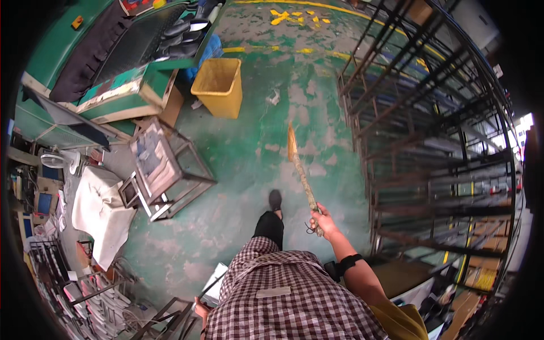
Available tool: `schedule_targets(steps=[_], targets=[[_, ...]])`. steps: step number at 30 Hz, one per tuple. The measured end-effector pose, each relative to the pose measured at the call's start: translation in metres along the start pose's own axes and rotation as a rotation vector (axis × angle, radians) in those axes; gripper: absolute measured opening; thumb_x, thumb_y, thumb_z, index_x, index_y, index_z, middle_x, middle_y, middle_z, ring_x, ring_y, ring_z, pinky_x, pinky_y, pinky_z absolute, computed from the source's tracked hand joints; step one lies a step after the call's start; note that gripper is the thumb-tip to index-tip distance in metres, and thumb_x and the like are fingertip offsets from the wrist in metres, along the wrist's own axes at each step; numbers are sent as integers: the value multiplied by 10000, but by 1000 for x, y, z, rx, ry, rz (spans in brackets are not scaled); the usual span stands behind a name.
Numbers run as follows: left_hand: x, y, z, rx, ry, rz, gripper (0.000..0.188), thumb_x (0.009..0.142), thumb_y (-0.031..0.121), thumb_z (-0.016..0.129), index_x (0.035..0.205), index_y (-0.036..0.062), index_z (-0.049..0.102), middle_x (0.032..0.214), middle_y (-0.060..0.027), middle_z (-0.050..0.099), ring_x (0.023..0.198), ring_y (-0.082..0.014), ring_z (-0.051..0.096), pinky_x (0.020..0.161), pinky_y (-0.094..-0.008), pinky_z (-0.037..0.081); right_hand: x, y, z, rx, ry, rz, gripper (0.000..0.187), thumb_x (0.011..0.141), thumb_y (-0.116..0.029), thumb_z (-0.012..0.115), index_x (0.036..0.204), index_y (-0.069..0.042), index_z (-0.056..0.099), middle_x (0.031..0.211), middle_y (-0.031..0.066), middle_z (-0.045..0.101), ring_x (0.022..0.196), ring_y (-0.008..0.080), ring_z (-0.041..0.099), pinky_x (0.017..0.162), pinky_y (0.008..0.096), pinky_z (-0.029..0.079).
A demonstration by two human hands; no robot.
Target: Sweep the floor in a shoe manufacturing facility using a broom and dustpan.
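My right hand (pixel 321 220) is wrapped round the lower end of a long, mottled stick (pixel 306 186), with a dark loop of cord by the fingers. The stick points forward over the floor and ends in a narrow orange-yellow head (pixel 292 144); whether that is a brush or a blade I cannot tell. Low at the left, partly hidden by my checked apron (pixel 266 283), my left hand (pixel 201 309) is closed around a thin dark rod (pixel 212 290). A white flat piece (pixel 215 281) shows beside this rod.
Ahead stands a yellow bin (pixel 220 90) near a green workbench (pixel 119 85) with dark shoes (pixel 184 37). A metal-framed stand (pixel 170 170) and a cloth-covered object (pixel 102 209) are at the left. Tall dark metal racks (pixel 436 147) line the right of the worn green floor (pixel 249 147).
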State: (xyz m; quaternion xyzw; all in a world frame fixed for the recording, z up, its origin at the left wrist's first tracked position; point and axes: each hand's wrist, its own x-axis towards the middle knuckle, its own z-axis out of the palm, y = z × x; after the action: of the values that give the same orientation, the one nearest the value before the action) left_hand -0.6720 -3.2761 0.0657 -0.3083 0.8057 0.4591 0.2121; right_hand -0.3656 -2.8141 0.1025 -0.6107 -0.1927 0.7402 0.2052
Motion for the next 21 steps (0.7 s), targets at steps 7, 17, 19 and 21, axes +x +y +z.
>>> schedule_targets(steps=[7, 17, 19, 21], targets=[[-72, 121, 285, -137, -86, 37, 309, 831, 310, 573, 661, 62, 499, 577, -25, 451, 446, -115, 365, 404, -272, 293, 129, -229, -18, -120, -18, -5, 611, 836, -80, 543, 1368, -129, 248, 768, 57, 497, 543, 136, 471, 437, 277, 404], [-196, 336, 704, -101, -410, 19, 130, 769, 141, 649, 717, 45, 577, 603, 0, 485, 543, -121, 454, 472, -279, 368, 332, -586, -3, 30, -27, -150, 345, 842, -105, 498, 1160, -35, 384, 663, 58, 479, 530, 145, 487, 441, 299, 422], [-173, 348, 775, -112, -415, 55, 111, 758, 97, 641, 816, 29, 573, 682, -11, 541, 578, -134, 498, 506, -283, 406, 378, -667, 18, 18, -105, -122, 264, 852, -130, 478, 1093, -52, 405, 647, 62, 484, 511, 150, 482, 413, 302, 405], [-208, 386, 848, -183, -438, 51, 169, 752, 81, 634, 892, 25, 558, 737, -21, 568, 588, -141, 517, 501, -286, 414, 421, -729, 35, 2, -148, -91, 189, 861, -154, 458, 1027, -69, 426, 632, 66, 489, 492, 154, 477, 385, 306, 388]])
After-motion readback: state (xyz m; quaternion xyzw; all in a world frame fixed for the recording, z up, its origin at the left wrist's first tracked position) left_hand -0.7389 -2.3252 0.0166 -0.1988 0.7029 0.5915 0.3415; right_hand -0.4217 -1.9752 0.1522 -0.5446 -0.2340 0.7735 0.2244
